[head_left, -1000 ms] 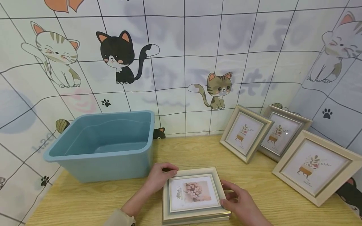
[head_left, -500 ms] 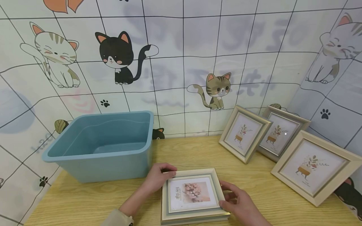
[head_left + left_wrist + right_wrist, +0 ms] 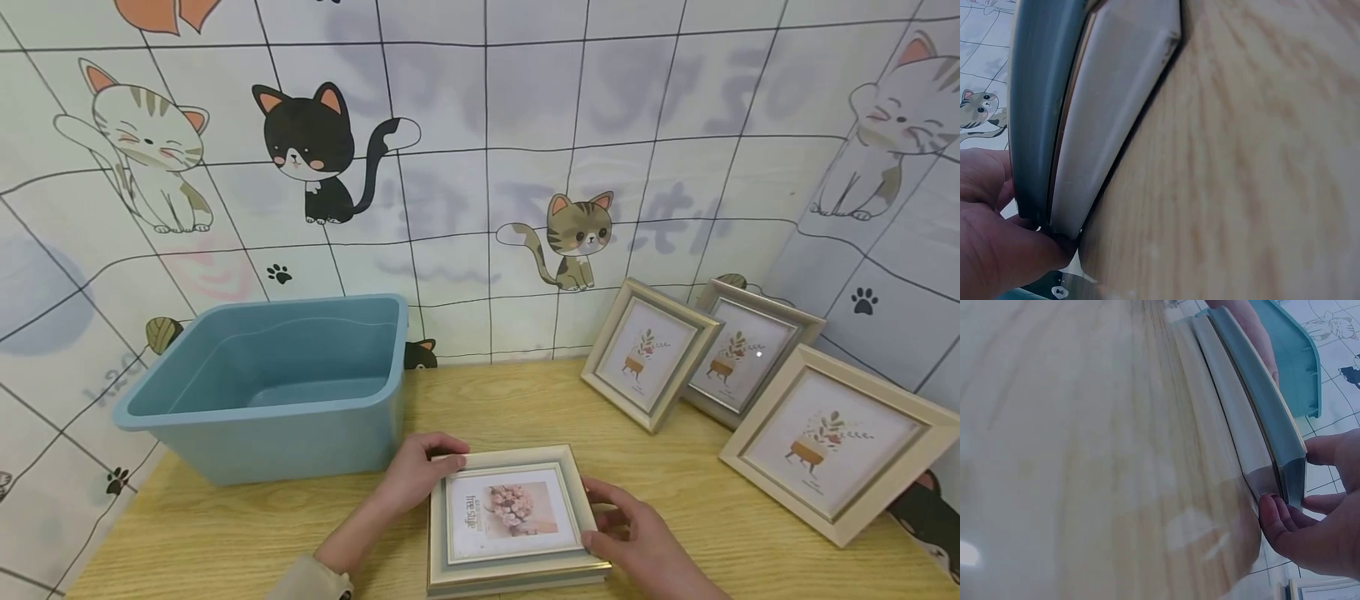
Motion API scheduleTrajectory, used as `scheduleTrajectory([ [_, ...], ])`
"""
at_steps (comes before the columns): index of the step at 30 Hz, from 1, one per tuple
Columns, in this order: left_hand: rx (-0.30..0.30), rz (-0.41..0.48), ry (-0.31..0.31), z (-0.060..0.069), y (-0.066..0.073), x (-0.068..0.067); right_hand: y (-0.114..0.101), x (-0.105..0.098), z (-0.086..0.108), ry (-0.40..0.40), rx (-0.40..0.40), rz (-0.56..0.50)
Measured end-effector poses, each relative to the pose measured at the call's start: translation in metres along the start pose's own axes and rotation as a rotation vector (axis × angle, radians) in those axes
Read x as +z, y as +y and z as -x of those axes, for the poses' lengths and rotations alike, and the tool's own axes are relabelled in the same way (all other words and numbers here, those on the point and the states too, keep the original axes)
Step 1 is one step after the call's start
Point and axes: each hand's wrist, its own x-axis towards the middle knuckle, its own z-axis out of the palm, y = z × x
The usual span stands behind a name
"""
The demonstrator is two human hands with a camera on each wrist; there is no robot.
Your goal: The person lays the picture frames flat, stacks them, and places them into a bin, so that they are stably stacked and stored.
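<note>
Two picture frames lie flat in a stack at the table's front middle. The upper picture frame (image 3: 517, 565) has a cream and grey-blue border round a pink flower print, turned sideways. Beneath it, the lower picture frame (image 3: 1116, 81) shows a pale side in the left wrist view. My left hand (image 3: 422, 471) grips the stack's far left corner, thumb on top and fingers over the far side. My right hand (image 3: 637, 533) holds the right edge, its thumb on the near right corner and fingers along the side. In the right wrist view, the fingertips (image 3: 1269, 509) touch the lower frame.
A blue plastic tub (image 3: 300, 442) stands left of the stack. Three picture frames lean upright at the right: a smaller one (image 3: 600, 371), one behind it (image 3: 806, 317) and a larger cream one (image 3: 772, 483). A cat-patterned wall covering (image 3: 450, 208) backs the wooden table (image 3: 495, 400).
The upper and lower frames' front right edges now line up more closely than a second ago. Both hands keep the same places on the stack.
</note>
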Motion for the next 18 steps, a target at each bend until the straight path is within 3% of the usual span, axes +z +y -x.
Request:
scheduleTrajectory([
  [9, -0.007, 0.041, 0.012, 0.001, 0.001, 0.001, -0.001, -0.008, 0.001, -0.023, 0.010, 0.010],
  [13, -0.013, 0.037, 0.008, 0.001, 0.002, 0.001, -0.003, -0.012, 0.003, -0.020, -0.023, -0.013],
  [18, -0.012, 0.025, 0.009, 0.001, 0.002, 0.001, -0.005, -0.021, 0.004, -0.007, -0.171, -0.033],
])
